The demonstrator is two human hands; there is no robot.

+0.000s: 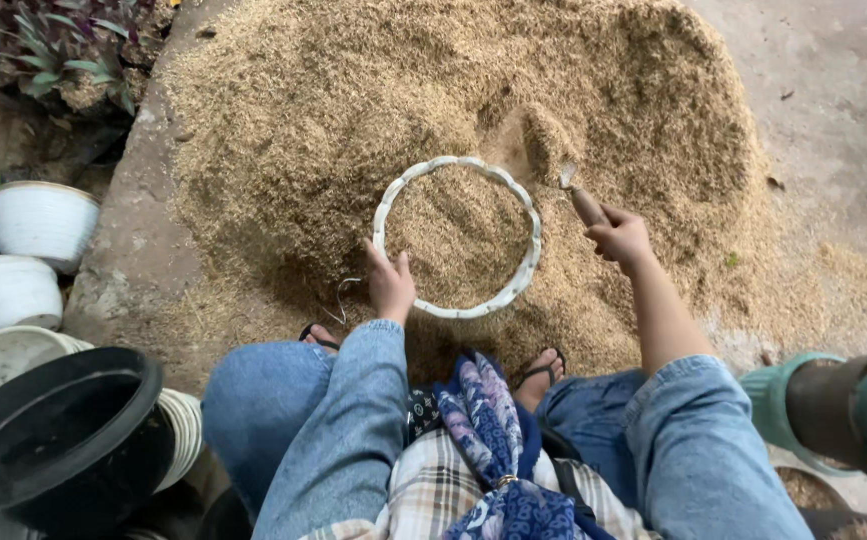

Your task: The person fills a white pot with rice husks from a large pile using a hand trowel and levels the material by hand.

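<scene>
Gripped in the right hand (621, 238) is a small trowel with a brown handle and a metal blade (578, 194), the fingers wrapped fully round the handle; the blade tip sits at the surface of the big heap of tan husk-like material (303, 120), just beside the upper right rim of the round white plastic pot with a scalloped rim (530, 262). That pot stands sunk into the near slope of the heap, close in front of the person's knees, and is filled almost to the brim with the same tan material. The left hand (390, 283) rests on the pot's lower left rim, fingers lying loosely against the edge; whether they actually clasp the rim cannot be told. A small scooped hollow shows in the heap just above the trowel blade. Both arms wear blue denim sleeves, and a patterned blue scarf (488, 420) hangs below the pot, between the knees. Well to the left of the pot, beyond the heap's edge, stand two white bowl-shaped pots (23, 250) and a black round plastic pot (53, 430) stacked on pale ones. Well to the lower right of the pot lies a green pot (833, 400).
</scene>
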